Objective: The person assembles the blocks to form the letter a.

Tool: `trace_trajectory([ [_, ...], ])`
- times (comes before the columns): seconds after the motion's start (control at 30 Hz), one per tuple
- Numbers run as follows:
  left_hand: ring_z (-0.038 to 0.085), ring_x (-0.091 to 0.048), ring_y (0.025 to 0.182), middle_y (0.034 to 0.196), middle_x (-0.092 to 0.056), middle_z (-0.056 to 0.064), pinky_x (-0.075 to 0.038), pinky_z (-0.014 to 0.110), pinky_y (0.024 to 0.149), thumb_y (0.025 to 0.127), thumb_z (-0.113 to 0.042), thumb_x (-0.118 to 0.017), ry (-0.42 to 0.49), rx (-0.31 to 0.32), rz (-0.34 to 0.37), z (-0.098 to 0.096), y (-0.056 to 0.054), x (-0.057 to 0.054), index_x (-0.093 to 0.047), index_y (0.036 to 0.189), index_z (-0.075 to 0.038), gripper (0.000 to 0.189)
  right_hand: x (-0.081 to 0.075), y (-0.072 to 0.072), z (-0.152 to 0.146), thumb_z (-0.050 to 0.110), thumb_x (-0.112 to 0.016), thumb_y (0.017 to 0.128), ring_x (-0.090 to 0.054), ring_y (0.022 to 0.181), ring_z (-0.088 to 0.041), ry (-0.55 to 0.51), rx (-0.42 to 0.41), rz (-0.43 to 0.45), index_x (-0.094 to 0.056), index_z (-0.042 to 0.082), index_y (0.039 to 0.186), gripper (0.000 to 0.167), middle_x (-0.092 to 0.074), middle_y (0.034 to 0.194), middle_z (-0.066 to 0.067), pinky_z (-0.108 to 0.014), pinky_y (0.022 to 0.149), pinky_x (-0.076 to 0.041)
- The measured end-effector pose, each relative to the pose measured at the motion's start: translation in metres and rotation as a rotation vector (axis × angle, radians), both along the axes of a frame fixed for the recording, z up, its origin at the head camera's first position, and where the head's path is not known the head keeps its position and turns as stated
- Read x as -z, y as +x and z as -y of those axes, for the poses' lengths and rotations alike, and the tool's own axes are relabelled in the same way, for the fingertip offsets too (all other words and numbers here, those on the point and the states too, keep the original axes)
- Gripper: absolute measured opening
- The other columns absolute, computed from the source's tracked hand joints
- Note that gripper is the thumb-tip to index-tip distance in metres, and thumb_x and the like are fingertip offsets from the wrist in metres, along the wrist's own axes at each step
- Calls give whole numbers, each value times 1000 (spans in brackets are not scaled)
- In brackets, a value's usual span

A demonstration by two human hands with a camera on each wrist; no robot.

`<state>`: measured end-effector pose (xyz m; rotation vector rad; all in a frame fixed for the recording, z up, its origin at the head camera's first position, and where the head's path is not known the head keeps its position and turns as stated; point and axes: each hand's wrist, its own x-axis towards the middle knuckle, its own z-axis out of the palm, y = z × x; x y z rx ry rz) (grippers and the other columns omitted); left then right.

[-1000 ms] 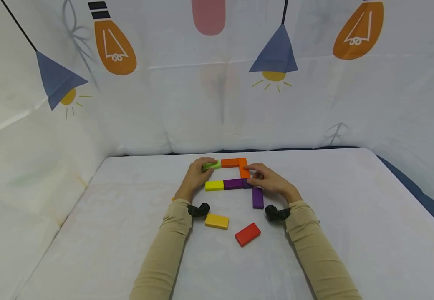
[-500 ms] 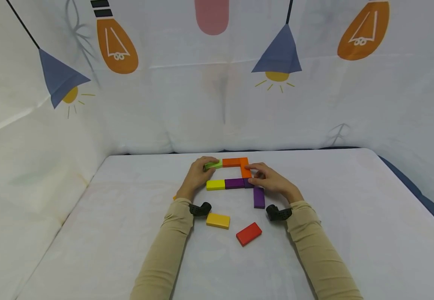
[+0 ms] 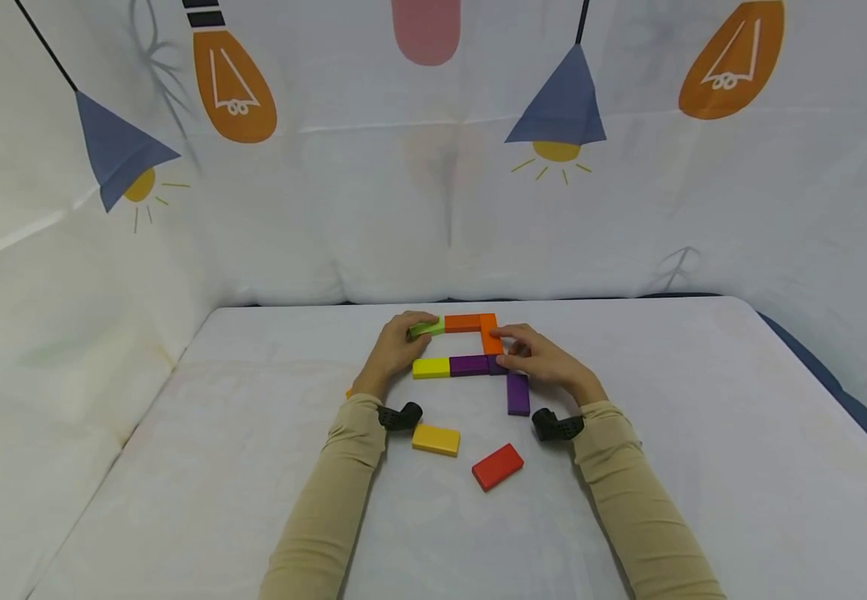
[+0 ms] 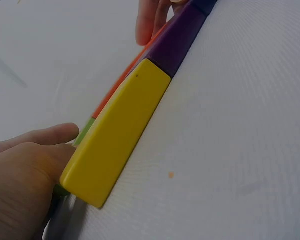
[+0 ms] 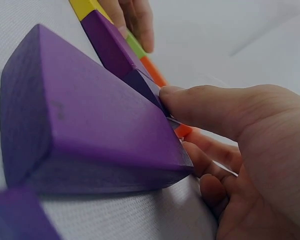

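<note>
In the head view my left hand [image 3: 391, 352] pinches a light green block [image 3: 428, 327] at the left end of the upper row. An orange block [image 3: 463, 323] continues that row, meeting an upright orange block [image 3: 489, 335]. My right hand [image 3: 542, 360] rests its index fingertip on the upright block. Its thumb touches a dark purple block [image 5: 144, 89], partly hidden, at the right end of the lower row. A purple block [image 3: 468, 366] and a yellow block [image 4: 117, 137] complete that row. Below my right hand lies another purple block [image 3: 518, 394], corner near the row.
A darker yellow block [image 3: 436, 440] and a red block [image 3: 498, 467] lie loose nearer me. Something orange [image 3: 348, 393] peeps out beside my left wrist, mostly hidden. The white table [image 3: 253, 500] meets a printed cloth wall [image 3: 373, 225] behind.
The head view shifts slightly. Both hands and the blocks keep practically the same places relative to each other.
</note>
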<state>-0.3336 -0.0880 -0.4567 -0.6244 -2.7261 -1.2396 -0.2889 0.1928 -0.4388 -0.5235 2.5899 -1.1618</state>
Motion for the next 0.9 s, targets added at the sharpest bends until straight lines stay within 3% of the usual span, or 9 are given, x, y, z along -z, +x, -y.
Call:
trace_trajectory([
  [0.2, 23, -49, 125, 131, -58, 4, -37, 41, 109, 91, -10, -61, -9, 7, -4, -1, -2, 2, -63, 123, -16, 32, -2, 2, 0, 32, -58, 94, -48, 109, -26, -1, 5, -3, -41, 21, 142, 52, -39, 139, -10, -35, 87, -43],
  [0.53, 24, -46, 128, 138, -52, 8, -33, 41, 112, 94, -14, -56, -23, 3, -25, 4, 1, 0, -50, 137, -15, 44, -4, 3, 5, 37, -55, 94, -48, 108, -25, 20, 24, 9, -41, 23, 142, 52, -40, 141, -7, -37, 90, -42],
  [0.67, 26, -46, 129, 139, -51, 9, -34, 43, 112, 95, -15, -54, -9, 15, -46, 3, 3, -1, -49, 137, -13, 43, -5, 4, 7, 36, -54, 95, -47, 112, -27, 31, 21, 17, -38, 21, 144, 53, -38, 143, -9, -41, 94, -42],
  [0.9, 23, -48, 124, 136, -52, 4, -37, 41, 108, 97, -19, -51, -1, -45, -74, 5, 6, -7, -54, 132, -15, 36, -13, 8, 7, 36, -49, 97, -42, 126, -36, 80, 4, 32, -33, 17, 146, 55, -30, 150, -13, -54, 104, -37],
])
